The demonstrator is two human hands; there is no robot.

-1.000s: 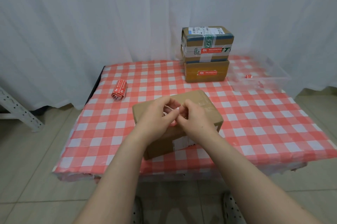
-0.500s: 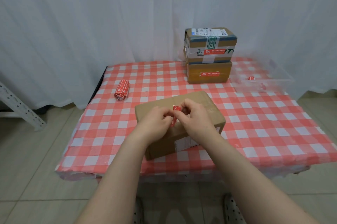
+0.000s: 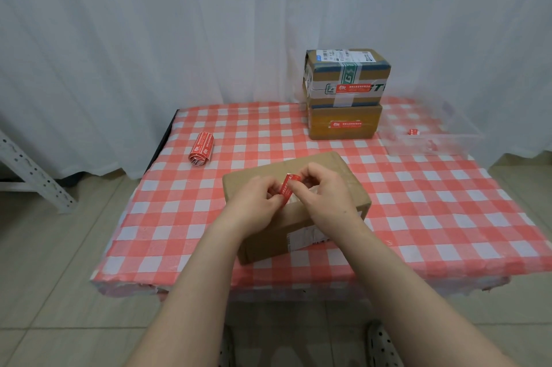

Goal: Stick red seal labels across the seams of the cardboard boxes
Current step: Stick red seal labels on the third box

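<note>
Print on the red label (image 3: 287,188) is too small to read.

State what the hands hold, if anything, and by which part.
The left hand pinches the red seal label at its lower end; the right hand, near its upper end.

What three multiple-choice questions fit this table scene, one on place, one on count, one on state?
1. Where is the roll of red seal labels? A on the red-and-white checked tablecloth; B in a tray; C on a box.
2. How many brown cardboard boxes show? A two; B three; C four.
3. The single red seal label is: A stuck flat; B pinched by both hands; C lying loose.
Answers: A, it lies on the cloth's left side; B, the near box plus the upper box stacked on the lower box; B, left hand and right hand pinch it.
</note>
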